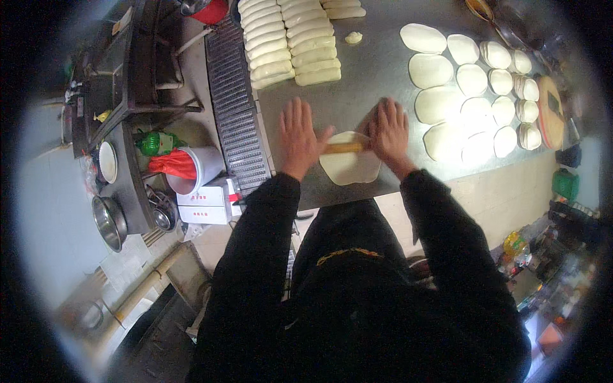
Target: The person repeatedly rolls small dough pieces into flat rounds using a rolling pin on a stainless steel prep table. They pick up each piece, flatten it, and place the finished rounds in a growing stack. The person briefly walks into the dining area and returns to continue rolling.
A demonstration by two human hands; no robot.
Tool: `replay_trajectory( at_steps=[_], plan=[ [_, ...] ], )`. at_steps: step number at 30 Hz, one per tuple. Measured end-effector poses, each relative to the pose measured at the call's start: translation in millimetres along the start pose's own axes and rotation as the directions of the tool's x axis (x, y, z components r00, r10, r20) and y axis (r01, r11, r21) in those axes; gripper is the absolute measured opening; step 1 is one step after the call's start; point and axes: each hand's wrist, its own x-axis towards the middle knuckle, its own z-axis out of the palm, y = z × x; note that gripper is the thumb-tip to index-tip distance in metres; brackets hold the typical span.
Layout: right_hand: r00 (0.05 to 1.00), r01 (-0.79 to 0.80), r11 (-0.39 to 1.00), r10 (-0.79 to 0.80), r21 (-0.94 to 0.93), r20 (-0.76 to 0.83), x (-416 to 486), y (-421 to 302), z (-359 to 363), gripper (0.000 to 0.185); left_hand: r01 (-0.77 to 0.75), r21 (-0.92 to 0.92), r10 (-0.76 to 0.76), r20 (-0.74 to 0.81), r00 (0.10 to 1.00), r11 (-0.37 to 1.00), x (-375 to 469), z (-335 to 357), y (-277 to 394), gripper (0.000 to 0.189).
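A wooden rolling pin lies across a flattened sheet of dough near the front edge of the steel worktable. My left hand lies flat over the pin's left end, fingers stretched forward and thumb out to the side. At the other end, my right hand also rests palm down with its fingers extended. Both palms hide the ends of the pin. Neither hand's fingers curl around it. The dough sheet spreads under the pin and towards me, roughly rounded.
Rows of dough rolls lie at the back left, with a small dough lump beside them. Flat dough rounds and small stacks cover the right side, near a round wooden board. A white bucket stands at left.
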Motion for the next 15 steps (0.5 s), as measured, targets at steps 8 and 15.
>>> replay_trajectory(
  at_steps=[8,15],
  plan=[
    [0.790,-0.558,0.755,0.357,0.344,0.498,-18.7,-15.6,-14.6,0.022,-0.217,-0.071,0.222,0.074,0.972,0.974,-115.7,-28.0,2.8,0.066],
    [0.719,-0.678,0.118,0.309,0.726,0.622,-30.9,-65.4,-30.1,0.023,0.127,-0.144,-0.107,0.135,0.985,0.982,-129.5,-49.3,9.5,0.070]
  ],
)
